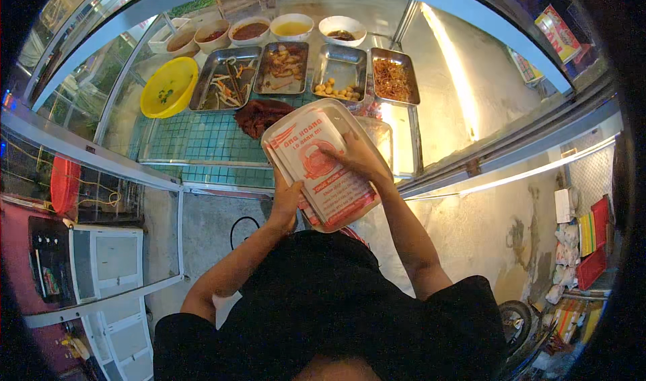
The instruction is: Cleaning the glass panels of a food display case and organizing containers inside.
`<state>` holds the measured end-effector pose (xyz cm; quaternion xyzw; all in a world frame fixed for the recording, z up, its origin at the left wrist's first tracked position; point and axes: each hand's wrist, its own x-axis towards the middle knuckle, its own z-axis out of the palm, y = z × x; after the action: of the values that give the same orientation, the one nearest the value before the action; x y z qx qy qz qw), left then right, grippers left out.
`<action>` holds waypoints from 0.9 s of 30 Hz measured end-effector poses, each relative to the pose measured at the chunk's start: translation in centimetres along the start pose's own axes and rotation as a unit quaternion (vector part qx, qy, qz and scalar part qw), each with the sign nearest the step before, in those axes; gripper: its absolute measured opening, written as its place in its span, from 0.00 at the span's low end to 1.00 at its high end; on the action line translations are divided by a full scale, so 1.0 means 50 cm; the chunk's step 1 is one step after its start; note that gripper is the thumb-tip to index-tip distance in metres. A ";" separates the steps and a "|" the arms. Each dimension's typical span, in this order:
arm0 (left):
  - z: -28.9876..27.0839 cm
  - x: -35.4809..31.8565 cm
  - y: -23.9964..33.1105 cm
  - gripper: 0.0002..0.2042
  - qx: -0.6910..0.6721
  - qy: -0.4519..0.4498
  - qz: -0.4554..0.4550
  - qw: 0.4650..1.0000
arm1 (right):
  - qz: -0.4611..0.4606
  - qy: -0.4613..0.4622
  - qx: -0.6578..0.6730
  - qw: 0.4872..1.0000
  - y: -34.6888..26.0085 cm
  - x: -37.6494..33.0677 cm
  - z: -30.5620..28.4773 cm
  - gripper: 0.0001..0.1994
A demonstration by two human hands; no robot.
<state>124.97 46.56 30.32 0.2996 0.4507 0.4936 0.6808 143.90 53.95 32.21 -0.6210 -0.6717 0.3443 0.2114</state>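
Observation:
In front of my body, over the front edge of the food stall, is a pale plastic tray [378, 157] with rounded corners. A stack of white paper bags [316, 139] with red printing lies in it, tilted. My left hand [287, 204] is closed round the lower left side of the stack, its thumb along the edge. On the right side, my right hand [358, 159] grips the stack, thumb laid across the top bag and the other fingers down between the bags and the tray's rim. Parts of both hands' fingers are hidden by the bags.
Metal trays of food [282, 90] stand behind glass on a teal-tiled counter [192, 135]. Bowls of sauce [250, 32] line the back. A yellow basin [151, 98] is at the left, and a dark red crumpled heap [261, 117] lies just beyond the bags. Metal frames surround the stall.

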 end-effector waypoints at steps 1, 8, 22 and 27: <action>-0.001 -0.001 0.003 0.35 0.016 0.005 0.011 1.000 | 0.018 -0.030 0.038 0.999 -0.011 0.002 -0.013 0.43; 0.004 0.001 -0.006 0.38 -0.001 -0.015 0.017 1.000 | -0.010 0.017 0.009 1.000 0.038 0.010 -0.001 0.31; -0.011 0.012 -0.013 0.42 0.024 -0.011 0.043 0.999 | 0.055 -0.027 0.109 0.992 0.036 -0.026 -0.004 0.31; -0.006 0.013 -0.015 0.42 0.012 -0.039 0.068 0.997 | 0.073 -0.012 0.217 0.973 0.020 -0.034 -0.004 0.32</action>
<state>125.09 46.91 29.35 0.3560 0.4084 0.5213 0.6593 144.96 52.32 31.86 -0.6035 -0.5363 0.5035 0.3077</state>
